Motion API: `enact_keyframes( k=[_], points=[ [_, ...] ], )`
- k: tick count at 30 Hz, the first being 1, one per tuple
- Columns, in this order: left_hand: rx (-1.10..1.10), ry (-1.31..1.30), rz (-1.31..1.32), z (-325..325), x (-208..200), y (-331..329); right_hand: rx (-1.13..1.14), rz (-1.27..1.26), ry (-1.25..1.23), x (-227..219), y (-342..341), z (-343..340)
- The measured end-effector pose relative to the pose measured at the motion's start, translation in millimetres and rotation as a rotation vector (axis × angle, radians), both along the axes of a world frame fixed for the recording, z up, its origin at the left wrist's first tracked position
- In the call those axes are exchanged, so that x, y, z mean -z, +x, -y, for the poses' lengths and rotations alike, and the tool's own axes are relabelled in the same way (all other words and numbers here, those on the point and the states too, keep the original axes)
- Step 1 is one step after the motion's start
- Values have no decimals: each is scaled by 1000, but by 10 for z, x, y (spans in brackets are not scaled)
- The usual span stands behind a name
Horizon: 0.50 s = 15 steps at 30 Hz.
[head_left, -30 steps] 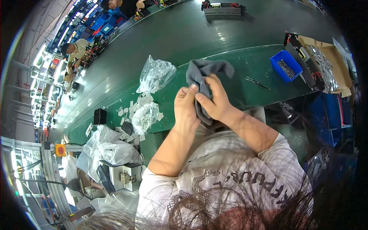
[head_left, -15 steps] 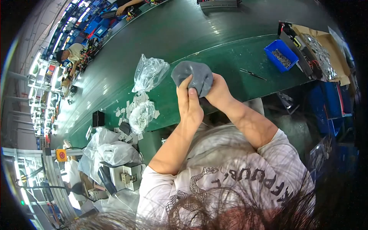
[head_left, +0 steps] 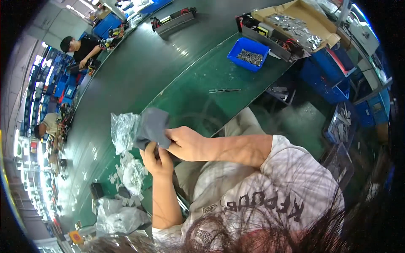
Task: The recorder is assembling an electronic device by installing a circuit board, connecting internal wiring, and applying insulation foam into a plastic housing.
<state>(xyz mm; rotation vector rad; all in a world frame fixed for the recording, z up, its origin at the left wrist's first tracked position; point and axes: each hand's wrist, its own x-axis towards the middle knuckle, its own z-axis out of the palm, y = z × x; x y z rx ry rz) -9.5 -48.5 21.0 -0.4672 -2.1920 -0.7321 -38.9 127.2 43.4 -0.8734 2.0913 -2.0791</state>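
A soft, dark grey, bendable piece (head_left: 154,124) is held up over the green work surface, its kind not clear. My left hand (head_left: 157,160) is closed on its lower edge, thumb and fingers pinching it. From the right, my right hand (head_left: 184,143) grips the same piece with fingers curled. Part of the fingertips is hidden behind the material. Just left of it lies a crumpled clear plastic bag (head_left: 123,131). Below that is another clear bag of small parts (head_left: 134,178), with white paper scraps (head_left: 116,176) around it.
A slim tweezers-like tool (head_left: 225,90) lies right of my hands. Farther off are a blue bin of screws (head_left: 249,55), a dark metal housing (head_left: 270,39) and a cardboard box of metal pieces (head_left: 331,40). A small black box (head_left: 96,190) stands lower left. Co-workers sit across the belt.
My view has turned to the right, so the scene shifts left in the picture. Both hands still hold the grey piece, which went from a rounded, cupped shape to a flatter, upright one.
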Motion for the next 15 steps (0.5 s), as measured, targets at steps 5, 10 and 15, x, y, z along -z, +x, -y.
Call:
enact_keyframes(
  k=[5,10,15],
  points=[
    [-74,-51,159,30,-191,258,-16,-19,181,-117,-112,-237],
    [-883,-92,206,1621,-512,632,495,-625,299,-451,-678,-1435],
    [-1167,-478,351,3095,-475,1366,1059,-162,1191,-399,-1620,-3231]
  ],
)
